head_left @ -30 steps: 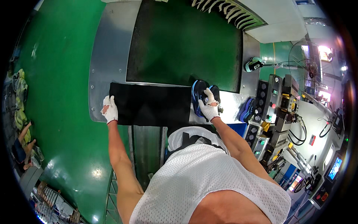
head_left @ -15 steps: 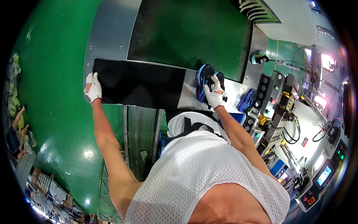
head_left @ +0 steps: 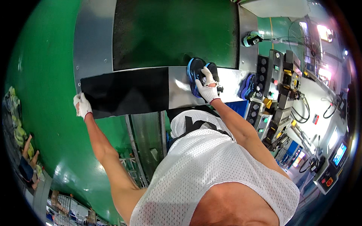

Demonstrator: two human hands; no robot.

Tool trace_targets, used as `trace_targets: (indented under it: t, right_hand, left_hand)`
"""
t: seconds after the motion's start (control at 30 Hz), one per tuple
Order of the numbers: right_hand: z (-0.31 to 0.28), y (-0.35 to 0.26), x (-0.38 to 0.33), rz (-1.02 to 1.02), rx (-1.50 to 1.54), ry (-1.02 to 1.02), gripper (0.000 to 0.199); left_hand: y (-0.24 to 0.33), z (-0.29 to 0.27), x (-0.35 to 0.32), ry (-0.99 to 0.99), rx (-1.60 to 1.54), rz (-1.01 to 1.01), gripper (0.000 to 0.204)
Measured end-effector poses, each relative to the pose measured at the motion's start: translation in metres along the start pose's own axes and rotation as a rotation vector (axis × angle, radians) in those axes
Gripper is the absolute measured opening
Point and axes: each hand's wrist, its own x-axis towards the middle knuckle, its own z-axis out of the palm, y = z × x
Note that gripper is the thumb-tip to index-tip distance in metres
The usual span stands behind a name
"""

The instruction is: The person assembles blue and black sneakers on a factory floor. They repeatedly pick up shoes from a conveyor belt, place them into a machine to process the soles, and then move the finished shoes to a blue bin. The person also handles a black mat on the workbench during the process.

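Observation:
My left hand (head_left: 82, 106), in a white knit glove, is at the left end of a black mat (head_left: 130, 90). Its thumb and fingers stand apart, with nothing visible in them. The mat lies along a metal tabletop (head_left: 177, 84). To the right, my right hand (head_left: 207, 89), gloved the same way, is closed round a dark shoe (head_left: 212, 69) with blue trim; its fingers hide much of the shoe. Close beside it, on the left, lies a matching blue-edged shoe (head_left: 194, 71). Further right, a blue and purple shoe (head_left: 247, 86) sits near the metal table's end.
A conveyor belt (head_left: 173, 34) runs beyond the metal strip. One teal and black shoe (head_left: 252, 38) stands at the far right. Machines with buttons (head_left: 273, 75) and a control panel with a screen (head_left: 339, 153) line the right side. Another person's legs (head_left: 30, 154) show at far left.
The view has shifted, so the table sits further left in it. My left hand is now slightly lower beside the mat's end. My right hand stays on the shoe.

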Motion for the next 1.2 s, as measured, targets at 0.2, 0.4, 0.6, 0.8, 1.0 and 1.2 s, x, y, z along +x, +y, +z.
trace_targets:
  t: [0.2, 0.4, 0.6, 0.8, 1.0, 1.2]
  right_hand:
    - [0.004, 0.009, -0.004, -0.008, 0.036, 0.017, 0.076]
    - [0.003, 0.014, -0.004, -0.059, -0.014, 0.02, 0.072]
    - [-0.003, 0.019, 0.002, -0.061, -0.025, -0.108, 0.072]
    - [-0.074, -0.002, 0.004, 0.025, 0.153, -0.291, 0.077]
    - [-0.159, 0.054, -0.043, -0.033, 0.706, -0.204, 0.062]
    - [-0.197, 0.188, -0.118, 0.106, 0.57, -0.004, 0.053]
  left_hand:
    - [0.052, -0.032, -0.038, 0.317, 0.357, -0.07, 0.037]
    - [0.141, -0.001, -0.149, 0.043, 0.024, 0.567, 0.028]
    - [0.239, 0.089, -0.311, -0.48, -0.293, 0.742, 0.022]
    - [0.281, 0.149, -0.382, -0.669, -0.218, 0.365, 0.03]
    - [0.312, 0.124, -0.405, -0.618, -0.021, 0.053, 0.041]
    - [0.298, 0.14, -0.422, -0.714, -0.469, -0.21, 0.047]
